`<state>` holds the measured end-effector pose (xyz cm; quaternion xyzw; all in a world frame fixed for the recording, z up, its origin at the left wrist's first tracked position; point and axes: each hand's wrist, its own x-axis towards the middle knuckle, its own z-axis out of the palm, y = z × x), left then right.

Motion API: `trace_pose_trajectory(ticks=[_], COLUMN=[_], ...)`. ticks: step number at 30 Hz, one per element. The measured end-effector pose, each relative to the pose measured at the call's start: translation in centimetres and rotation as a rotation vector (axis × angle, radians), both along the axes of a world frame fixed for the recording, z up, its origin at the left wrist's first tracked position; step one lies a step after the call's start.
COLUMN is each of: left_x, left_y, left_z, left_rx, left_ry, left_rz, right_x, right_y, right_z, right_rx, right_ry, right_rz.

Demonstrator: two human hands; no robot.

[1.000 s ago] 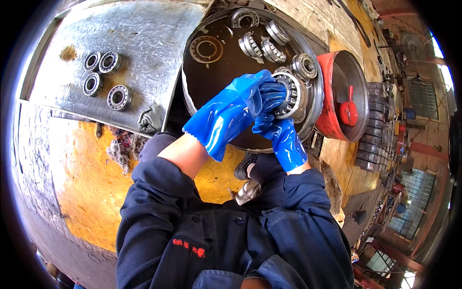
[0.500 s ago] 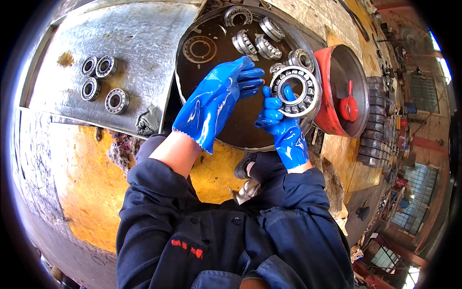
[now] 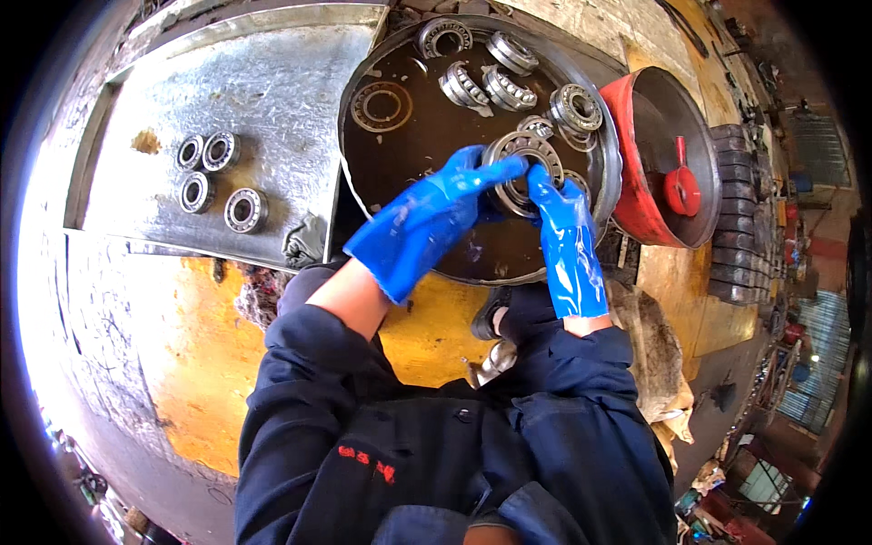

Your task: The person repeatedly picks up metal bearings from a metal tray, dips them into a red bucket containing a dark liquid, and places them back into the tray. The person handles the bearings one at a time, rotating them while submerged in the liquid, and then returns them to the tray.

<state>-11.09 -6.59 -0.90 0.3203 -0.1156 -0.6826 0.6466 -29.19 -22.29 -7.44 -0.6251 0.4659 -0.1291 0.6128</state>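
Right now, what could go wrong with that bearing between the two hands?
Slipping: the right hand grips the bearing by its edge, and the blue glove looks slick, so it might slide free.
Knocking: other bearings, such as the loose bearing, lie close by in the round tub, so a drop could strike them.
Pinching: the left hand has a finger across the ring; a sudden turn may catch it.

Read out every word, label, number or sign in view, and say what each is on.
Dark jacket: red marks on the chest, too small and blurred to read.
Held bearing: no lettering can be made out.
Red drum: no legible text.
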Motion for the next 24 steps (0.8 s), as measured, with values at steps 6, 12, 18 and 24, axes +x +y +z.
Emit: trace_pose_trajectory(ticks=[6,12,18,24], left_x=[-2.5,-2.1,2.9,13.5], left_y=[1.8,1.5,5.5,14.2], left_z=[-8.2,-6.2,-1.3,-2.9], left_rx=[-0.169,-0.075,0.088,0.129], left_ry=[0.086,0.097,0.097,-0.703], left_rz=[0.322,0.306,0.463,0.461], right_x=[3.5,4.9,5.8,4.3], right_y=[3.3,5.7,5.5,4.1], right_z=[-0.1,6.6,3.7,2.3], right_rx=[-0.442,-0.146,0.072,0.020], right_ry=[0.380,0.333,-0.154,-0.085], right_rz=[0.231,0.085,0.116,0.137])
